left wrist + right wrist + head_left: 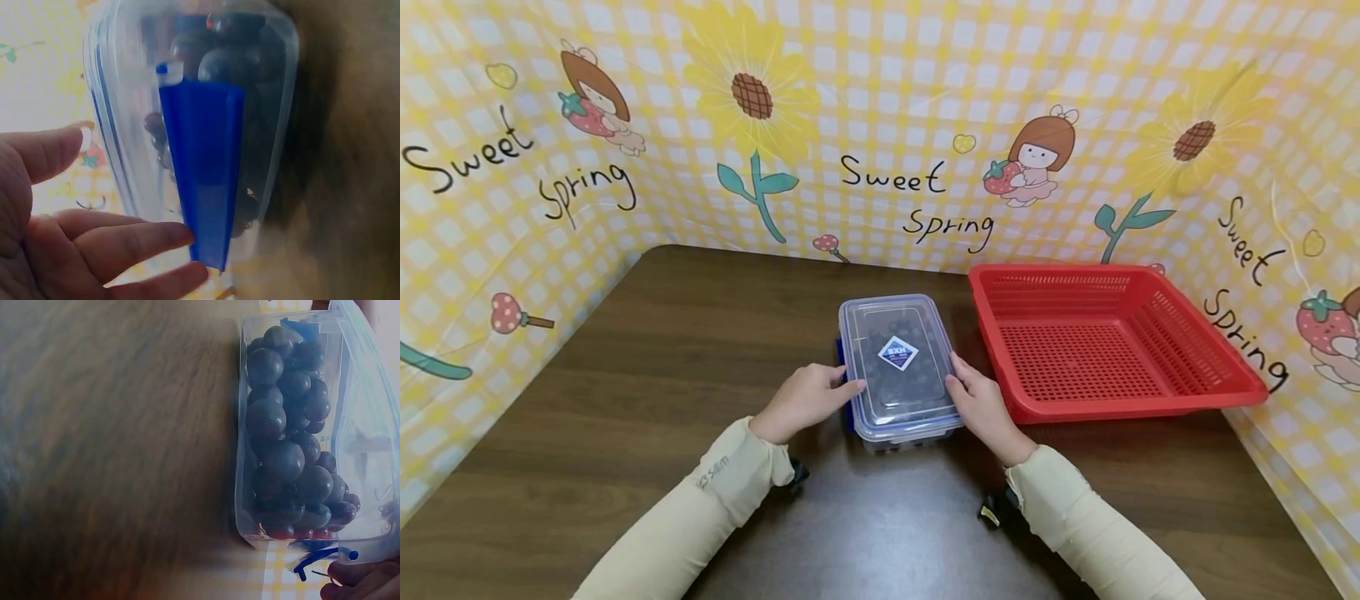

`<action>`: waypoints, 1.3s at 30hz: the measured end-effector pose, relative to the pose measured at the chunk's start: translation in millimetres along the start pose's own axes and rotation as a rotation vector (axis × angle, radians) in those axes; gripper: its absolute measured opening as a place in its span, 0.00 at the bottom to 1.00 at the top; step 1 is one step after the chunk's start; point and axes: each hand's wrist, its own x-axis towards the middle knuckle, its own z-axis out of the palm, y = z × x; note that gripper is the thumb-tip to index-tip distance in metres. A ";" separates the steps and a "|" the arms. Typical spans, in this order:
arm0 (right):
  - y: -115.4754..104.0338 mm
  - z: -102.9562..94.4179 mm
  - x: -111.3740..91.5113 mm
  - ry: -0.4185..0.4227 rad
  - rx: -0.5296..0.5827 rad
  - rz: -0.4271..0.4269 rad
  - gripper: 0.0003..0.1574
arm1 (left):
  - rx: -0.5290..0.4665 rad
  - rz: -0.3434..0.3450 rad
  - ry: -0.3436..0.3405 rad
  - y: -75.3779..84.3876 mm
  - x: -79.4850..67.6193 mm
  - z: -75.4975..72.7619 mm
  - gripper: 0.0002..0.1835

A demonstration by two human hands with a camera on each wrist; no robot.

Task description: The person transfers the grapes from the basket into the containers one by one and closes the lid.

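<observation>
A clear plastic food container (891,392) stands on the table, its lid on top and a diamond-shaped label on it. Dark round grapes (275,459) fill much of its inside. On the container's left side, fingers of my left hand (805,400) touch a blue clip (209,169) that tilts away from the wall; the thumb reaches to the lid's edge. My right hand (988,408) is at the opposite side, its thumb at the lid's border and its fingers along the edge. Close to those fingertips, another blue clip (319,556) sticks out from the wall.
To the right stands a red plastic basket (1022,408) with a perforated bottom, a short way from the container. Yellow checked cloth (887,100) with printed flowers and girls walls in the back and sides of the brown wooden table (587,467).
</observation>
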 end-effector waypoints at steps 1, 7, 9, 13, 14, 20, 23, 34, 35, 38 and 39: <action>0.1 -0.3 0.0 0.001 0.002 0.003 0.29 | -0.008 -0.021 0.002 -1.2 3.5 -0.5 0.29; -0.4 -0.6 0.6 -0.016 0.002 0.029 0.30 | -0.101 -0.142 -0.022 -17.4 23.3 1.2 0.34; -1.3 -0.7 1.3 -0.021 -0.012 0.039 0.29 | -0.215 -0.194 -0.050 -21.8 27.7 2.3 0.34; -4.7 -0.7 2.3 -0.030 -0.057 0.051 0.29 | -0.440 -0.271 -0.112 -26.1 31.3 3.4 0.41; -5.4 -1.0 2.7 -0.031 -0.068 0.051 0.29 | -0.471 -0.279 -0.125 -26.5 32.0 3.6 0.42; -5.7 -2.3 5.1 -0.042 -0.065 0.073 0.28 | -0.550 -0.339 -0.149 -27.8 33.3 7.1 0.46; -1.2 -2.0 6.2 -0.002 -0.020 0.103 0.27 | -0.562 -0.354 -0.150 -28.4 32.8 8.8 0.47; 4.7 0.9 5.3 0.049 -0.015 0.072 0.26 | -0.560 -0.324 -0.089 -28.5 28.3 9.5 0.38; 4.6 0.5 5.2 0.052 -0.016 0.071 0.26 | -0.563 -0.324 -0.085 -28.1 28.5 9.7 0.39; 3.8 -0.6 6.0 0.053 -0.017 0.061 0.26 | -0.587 -0.316 -0.063 -27.6 29.1 10.2 0.37; 3.2 -0.7 6.4 0.053 -0.017 0.058 0.26 | -0.600 -0.307 -0.056 -27.6 29.1 10.0 0.35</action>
